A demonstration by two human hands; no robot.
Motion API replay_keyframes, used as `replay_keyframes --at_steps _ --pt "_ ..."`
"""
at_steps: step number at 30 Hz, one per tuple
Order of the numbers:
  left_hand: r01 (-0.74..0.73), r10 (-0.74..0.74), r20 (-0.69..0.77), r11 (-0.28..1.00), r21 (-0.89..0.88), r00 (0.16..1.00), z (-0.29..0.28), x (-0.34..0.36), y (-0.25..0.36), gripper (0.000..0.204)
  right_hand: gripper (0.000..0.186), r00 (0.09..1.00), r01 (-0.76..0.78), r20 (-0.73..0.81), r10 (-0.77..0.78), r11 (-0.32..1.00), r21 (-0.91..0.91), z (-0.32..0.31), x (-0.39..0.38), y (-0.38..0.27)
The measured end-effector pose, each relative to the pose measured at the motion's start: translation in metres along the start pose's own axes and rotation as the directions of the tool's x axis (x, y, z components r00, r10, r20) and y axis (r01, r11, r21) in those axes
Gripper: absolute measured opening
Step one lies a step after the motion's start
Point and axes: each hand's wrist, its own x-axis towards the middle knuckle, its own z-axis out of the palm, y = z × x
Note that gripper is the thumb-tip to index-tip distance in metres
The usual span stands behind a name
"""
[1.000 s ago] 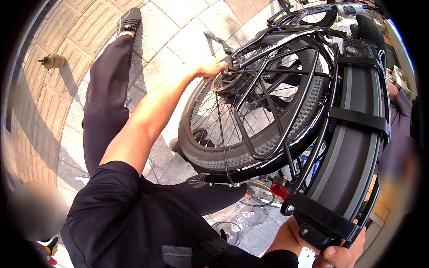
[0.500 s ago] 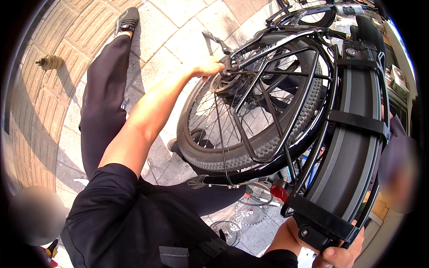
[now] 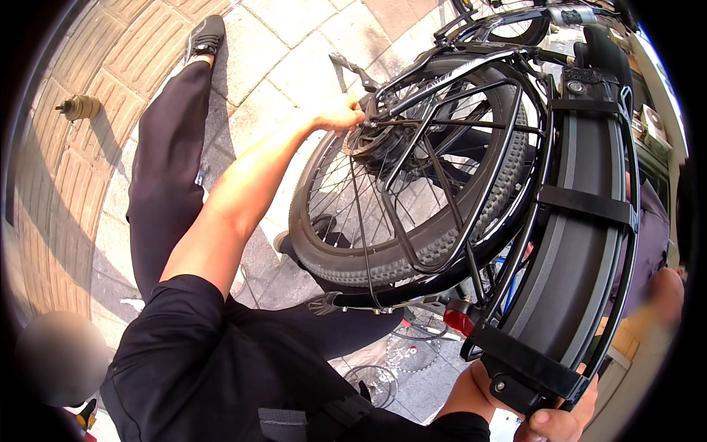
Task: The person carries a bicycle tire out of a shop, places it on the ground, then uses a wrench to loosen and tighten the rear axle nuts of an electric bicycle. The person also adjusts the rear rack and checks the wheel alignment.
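A black bicycle lies tipped on its side before me, with its rear wheel (image 3: pixel 346 274) and knobbly tyre toward me. My left hand (image 3: pixel 340 114) reaches to the wheel's hub (image 3: pixel 379 144), fingers closed at the axle end beside the frame; what they pinch is hidden. At the lower right my right hand (image 3: pixel 556 425) is wrapped round the end of the black rear rack (image 3: pixel 617 324). Strapped along that rack is a long black battery-like case (image 3: pixel 571 243). A red rear light (image 3: pixel 458 318) sits just left of the case's near end.
A stubby brown cylinder (image 3: pixel 79 107) stands on the paving at the left. Loose wheel-like rings and a toothed disc (image 3: pixel 412 352) lie below the bicycle. Another person (image 3: pixel 652 221) is at the right edge, a blurred head at lower left. More bicycles stand at the far right.
My left hand stays at the hub, shifted very slightly left and down with the view. The person at the right edge has moved lower. My right hand keeps its hold.
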Motion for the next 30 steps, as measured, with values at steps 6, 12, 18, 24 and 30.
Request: replay_keyframes --at_steps 6,12,18,24,30 --pt "0.159 -0.150 -0.067 0.975 0.158 0.986 0.001 0.002 0.010 0.057 0.042 0.999 0.027 -0.033 -0.028 0.998 -0.049 0.003 0.003 -0.001" --pt "0.096 -0.004 -0.405 0.973 0.208 0.914 0.013 -0.011 0.023 0.051 0.039 0.999 0.036 0.003 -0.036 0.998 -0.054 0.000 0.005 0.000" --pt "0.084 -0.081 -0.028 0.991 0.105 0.996 -0.014 -0.011 0.024 0.039 0.043 0.999 0.048 0.006 -0.047 0.998 -0.052 0.000 0.003 0.002" --pt "0.122 -0.121 -0.041 0.992 0.032 0.992 -0.003 -0.002 0.004 0.051 0.046 0.999 0.029 0.035 -0.028 0.999 -0.042 -0.002 0.003 0.001" --pt "0.099 -0.055 -0.233 0.978 0.185 0.971 0.010 0.014 -0.006 0.054 0.049 0.996 -0.011 0.083 0.012 1.000 -0.020 -0.007 0.003 -0.001"
